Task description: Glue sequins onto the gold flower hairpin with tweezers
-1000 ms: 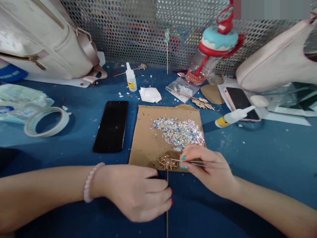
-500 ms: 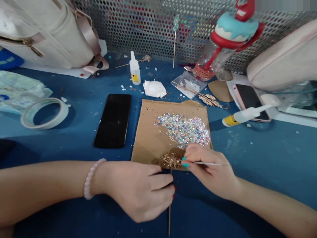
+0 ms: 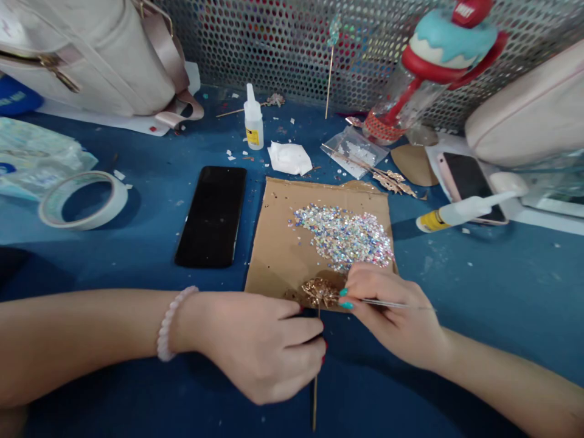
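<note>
Clearly openwork, the gold ornament [image 3: 318, 292] glints; left hand [image 3: 262, 347] pinches its stick [image 3: 314, 401], right hand [image 3: 396, 316] pinches tweezers [image 3: 381, 302].

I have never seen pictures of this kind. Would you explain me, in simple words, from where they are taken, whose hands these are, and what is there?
There is no machine here: one person works with two bare hands. Every picture comes from a camera worn on that person's head, looking forward and down. The left hand curls over, and seems to hold, the thin stick of a gold-coloured ornament. The right hand holds what look like thin metal tweezers beside it. The ornament is at the near edge of a cardboard sheet, where many small shiny pieces lie. On the blue table there are also a black phone, a roll of tape and, farther back, a small bottle with a yellow label.
</note>
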`<state>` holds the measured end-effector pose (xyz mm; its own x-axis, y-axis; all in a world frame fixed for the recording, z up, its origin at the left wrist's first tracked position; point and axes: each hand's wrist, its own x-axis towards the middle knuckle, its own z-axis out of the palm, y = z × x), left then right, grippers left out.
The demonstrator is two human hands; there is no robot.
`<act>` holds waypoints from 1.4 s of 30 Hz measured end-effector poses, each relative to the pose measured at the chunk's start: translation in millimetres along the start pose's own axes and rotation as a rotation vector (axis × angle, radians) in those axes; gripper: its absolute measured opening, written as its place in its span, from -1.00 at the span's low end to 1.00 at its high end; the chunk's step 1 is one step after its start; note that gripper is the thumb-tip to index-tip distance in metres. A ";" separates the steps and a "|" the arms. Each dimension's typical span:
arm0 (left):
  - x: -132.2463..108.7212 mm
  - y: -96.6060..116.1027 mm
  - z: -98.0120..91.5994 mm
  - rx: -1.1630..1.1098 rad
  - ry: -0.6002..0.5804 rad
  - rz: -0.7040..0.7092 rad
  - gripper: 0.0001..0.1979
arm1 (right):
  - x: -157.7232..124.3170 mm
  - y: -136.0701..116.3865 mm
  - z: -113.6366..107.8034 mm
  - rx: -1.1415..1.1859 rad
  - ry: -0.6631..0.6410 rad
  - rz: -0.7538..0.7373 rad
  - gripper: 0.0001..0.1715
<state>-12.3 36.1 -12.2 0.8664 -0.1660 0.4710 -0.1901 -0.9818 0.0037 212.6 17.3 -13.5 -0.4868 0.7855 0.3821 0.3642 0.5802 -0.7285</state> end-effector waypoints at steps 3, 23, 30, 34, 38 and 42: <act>0.3 -0.4 -1.2 0.000 -0.016 0.002 -0.86 | 0.6 -1.4 0.6 -0.024 -0.004 -0.017 -0.84; 0.1 0.1 -2.5 -0.013 -0.055 -0.010 -0.84 | 2.5 -3.3 -0.1 -0.032 -0.007 -0.029 -0.83; -0.5 0.2 -2.8 -0.023 -0.090 -0.007 -0.82 | 2.5 -2.1 0.9 -0.023 -0.003 -0.030 -0.83; -0.5 0.2 -3.2 -0.018 -0.100 -0.001 -0.83 | 1.4 -2.1 0.8 -0.028 -0.005 -0.037 -0.83; -0.5 0.2 -3.6 -0.007 -0.103 -0.003 -0.82 | 0.3 -1.9 0.2 -0.020 -0.011 -0.029 -0.84; -0.6 0.4 -3.3 -0.014 -0.113 -0.010 -0.81 | 1.6 -2.4 0.5 -0.015 -0.009 -0.031 -0.83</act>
<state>-14.5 36.0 -9.7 0.9145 -0.1667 0.3687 -0.1874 -0.9821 0.0208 210.5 17.0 -11.4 -0.5048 0.7653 0.3993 0.3606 0.6072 -0.7080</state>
